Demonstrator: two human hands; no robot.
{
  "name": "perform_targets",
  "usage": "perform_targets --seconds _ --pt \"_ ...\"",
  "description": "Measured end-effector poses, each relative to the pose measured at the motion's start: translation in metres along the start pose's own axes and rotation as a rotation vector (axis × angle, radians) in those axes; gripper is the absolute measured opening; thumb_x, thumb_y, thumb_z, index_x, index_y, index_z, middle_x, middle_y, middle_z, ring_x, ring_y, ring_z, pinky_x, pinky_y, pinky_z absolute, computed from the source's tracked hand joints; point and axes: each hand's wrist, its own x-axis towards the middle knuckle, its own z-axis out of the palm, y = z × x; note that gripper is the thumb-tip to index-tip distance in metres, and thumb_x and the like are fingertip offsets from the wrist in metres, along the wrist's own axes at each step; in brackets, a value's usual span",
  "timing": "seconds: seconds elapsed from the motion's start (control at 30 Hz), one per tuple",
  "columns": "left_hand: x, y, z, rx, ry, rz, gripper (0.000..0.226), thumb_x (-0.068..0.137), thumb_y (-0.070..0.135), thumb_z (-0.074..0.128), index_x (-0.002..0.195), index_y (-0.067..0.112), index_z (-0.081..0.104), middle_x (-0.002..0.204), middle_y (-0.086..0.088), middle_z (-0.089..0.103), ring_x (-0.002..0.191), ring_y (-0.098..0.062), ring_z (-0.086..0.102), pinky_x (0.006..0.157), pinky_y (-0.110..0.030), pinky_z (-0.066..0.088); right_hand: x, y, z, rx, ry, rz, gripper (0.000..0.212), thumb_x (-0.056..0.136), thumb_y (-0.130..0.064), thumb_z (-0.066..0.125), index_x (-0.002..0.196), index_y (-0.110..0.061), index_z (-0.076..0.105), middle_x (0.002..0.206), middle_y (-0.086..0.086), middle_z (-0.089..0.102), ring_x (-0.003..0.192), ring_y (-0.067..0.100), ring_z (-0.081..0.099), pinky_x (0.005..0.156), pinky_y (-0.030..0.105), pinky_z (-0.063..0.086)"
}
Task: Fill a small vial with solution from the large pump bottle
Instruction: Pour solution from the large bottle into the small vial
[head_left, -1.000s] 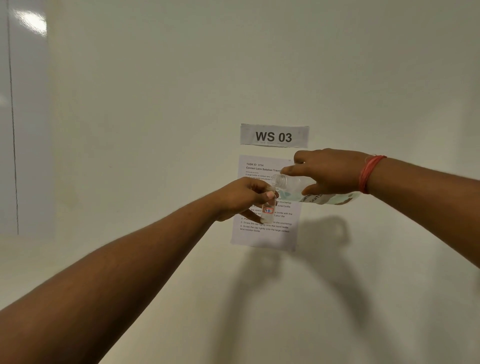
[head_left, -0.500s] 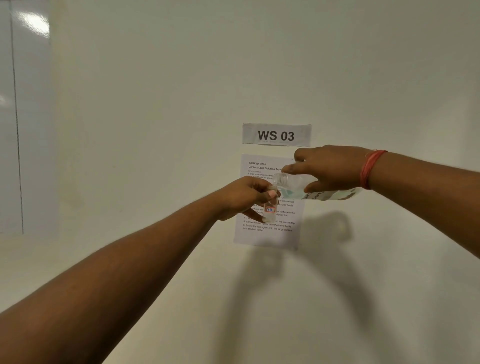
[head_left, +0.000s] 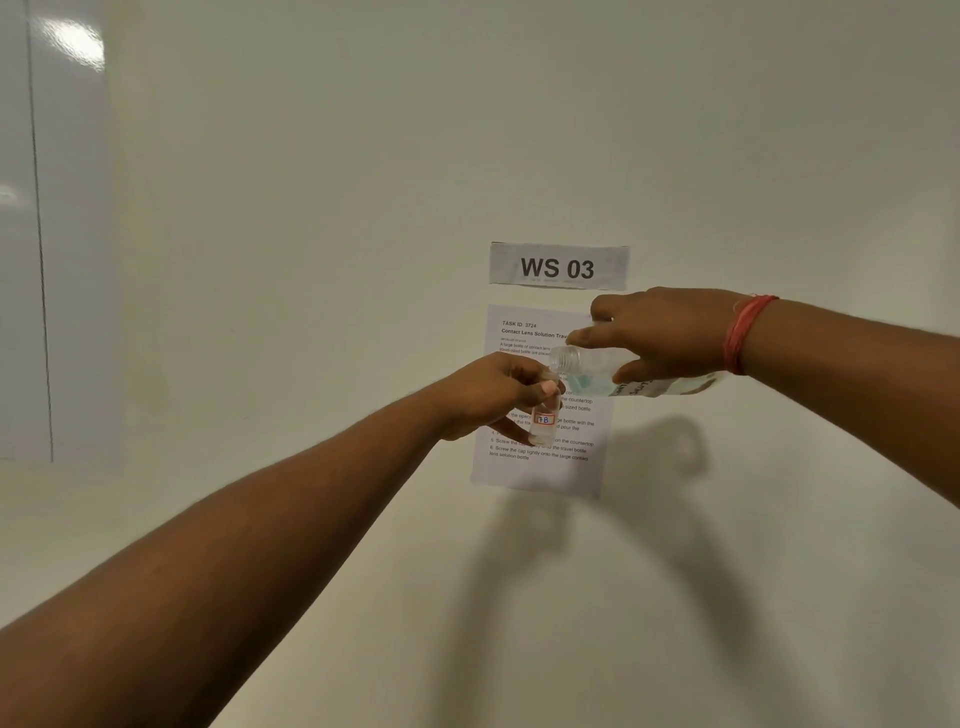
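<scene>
Head view: nearest, the left hand (head_left: 498, 395) curls thumb and fingers around the small vial (head_left: 544, 423), holding it upright in front of the instruction sheet (head_left: 540, 467), mouth up. Just above the vial's mouth and to its right, the right hand (head_left: 660, 338) wraps the large bottle (head_left: 597, 366), which lies almost level, open threaded neck pointing left over the vial. Pouring seems underway; more tilt likely follows. Farthest, the "WS 03" label (head_left: 558, 267) sits above the sheet.

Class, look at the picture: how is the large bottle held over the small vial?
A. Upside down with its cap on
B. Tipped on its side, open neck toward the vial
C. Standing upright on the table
B: the right hand holds the large bottle tipped sideways, its uncapped neck at the mouth of the vial in the left hand.
</scene>
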Motion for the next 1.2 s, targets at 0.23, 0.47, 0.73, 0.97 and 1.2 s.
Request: perform_targets --seconds 0.23,0.47,0.73,0.97,1.2 --pt "-0.0001 -0.0019 0.0016 -0.019 0.0 -0.004 0.027 0.103 0.018 0.057 0.118 -0.002 0.067 0.109 -0.008 0.073 0.099 -0.019 0.07 0.074 -0.036 0.064 0.0016 -0.0003 0.0001 -0.007 -0.023 -0.008 0.068 0.092 -0.045 0.058 0.151 -0.035 0.025 0.13 0.001 0.044 0.099 0.021 0.057 0.084 0.031 0.049" --pt "0.0014 -0.0033 0.0037 -0.03 0.004 -0.006 0.025 0.103 0.017 0.058 0.117 -0.001 0.068 0.111 -0.011 0.072 0.098 -0.019 0.069 0.072 -0.036 0.063 0.0025 0.0005 0.0007 -0.022 -0.024 -0.013 0.067 0.093 -0.044 0.058 0.151 -0.035 0.025 0.13 0.0 0.044 0.098 0.02 0.056 0.077 0.026 0.043" --pt "0.0022 -0.0032 0.0039 -0.014 0.003 -0.003 0.026 0.103 0.017 0.057 0.118 -0.002 0.067 0.109 -0.007 0.072 0.099 -0.019 0.069 0.077 -0.04 0.064 0.0037 0.0012 -0.0006 -0.014 -0.043 -0.017 0.067 0.093 -0.043 0.058 0.151 -0.035 0.025 0.131 0.0 0.044 0.099 0.02 0.057 0.082 0.029 0.048" --pt "0.0004 -0.0033 0.0037 -0.015 0.003 -0.007 0.025 0.103 0.017 0.057 0.118 0.0 0.068 0.116 -0.015 0.071 0.104 -0.023 0.068 0.079 -0.042 0.064 0.0043 0.0003 -0.0026 -0.012 -0.052 -0.027 0.068 0.093 -0.043 0.059 0.151 -0.035 0.025 0.13 0.0 0.045 0.099 0.02 0.057 0.084 0.03 0.05" --pt "0.0008 -0.0049 0.0027 -0.012 0.003 -0.008 0.025 0.103 0.017 0.057 0.118 0.0 0.069 0.115 -0.014 0.071 0.102 -0.021 0.069 0.074 -0.038 0.064 0.0052 0.0004 -0.0024 -0.026 -0.052 -0.032 0.067 0.093 -0.042 0.058 0.151 -0.034 0.024 0.131 0.0 0.044 0.098 0.019 0.056 0.081 0.026 0.046"
